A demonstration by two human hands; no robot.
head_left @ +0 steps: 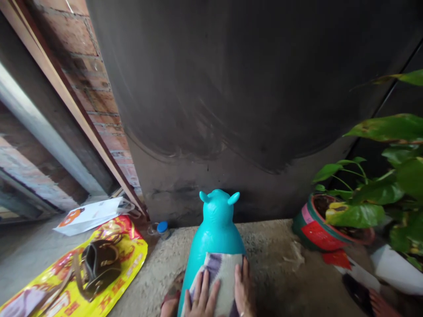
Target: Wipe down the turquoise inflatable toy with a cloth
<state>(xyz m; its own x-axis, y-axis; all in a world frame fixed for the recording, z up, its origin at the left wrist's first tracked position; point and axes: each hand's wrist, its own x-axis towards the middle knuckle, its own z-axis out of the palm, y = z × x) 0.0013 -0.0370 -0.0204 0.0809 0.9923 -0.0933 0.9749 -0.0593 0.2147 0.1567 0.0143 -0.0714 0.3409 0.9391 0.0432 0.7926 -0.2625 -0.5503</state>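
A turquoise inflatable animal toy (216, 229) with two small ears stands on the concrete floor, facing a dark wall. A patterned cloth (220, 270) in purple, cream and green lies over its back. My left hand (199, 299) rests flat on the cloth with fingers spread. At the cloth's right edge my right hand (243, 288) presses against it and the toy's side. Neither hand closes around anything. Both wrists are cut off by the bottom edge of the view.
A yellow and red plastic bag (128, 253) lies on the floor at left with a brown strapped bag (97, 264) on it. Behind it lies a white paper bag (90, 215) and a small blue-capped bottle (162, 229). A potted green plant (330, 229) stands at right. A brick wall (95, 75) rises at the left.
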